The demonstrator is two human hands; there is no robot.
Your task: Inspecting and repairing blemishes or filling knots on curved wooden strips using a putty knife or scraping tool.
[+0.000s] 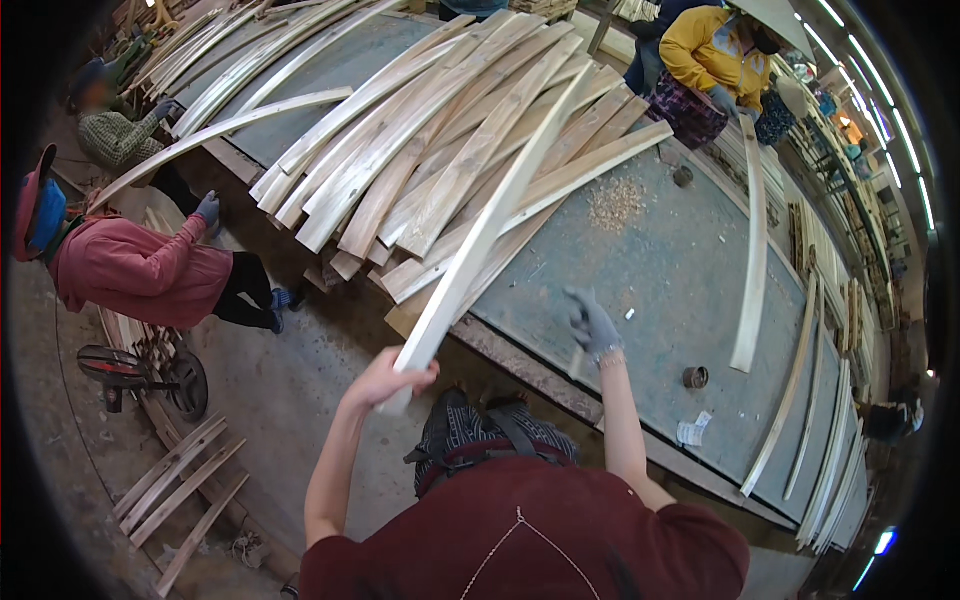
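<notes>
On our left, a few loose boards (185, 478) lie by the grey concrete floor (285, 365), and a person in a pink top (150, 268) stands beyond them near the table's edge. Across the left and middle of our blue-grey table (560, 255) spreads a thick, overlapping pile of boards (400, 150). Right of it we see wood shavings (617, 204), a small dark can (695, 377) and a crumpled white paper (694, 429). A person in a yellow jacket (715, 50) has hands at the far end of another board (750, 260); narrower strips (785, 390) lie farther right, and tube lights (890, 105) shine at the room's right side.

Our bare left hand (390, 378) is closed around the near end of a long pale board (493, 220), which juts past the table edge toward us and runs up across the pile; we cannot tell whether its far part rests there. Our right hand (597, 330), in a grey glove, holds nothing, its fingers parted and loosely bent over the table near the edge; we cannot tell if they touch it.
</notes>
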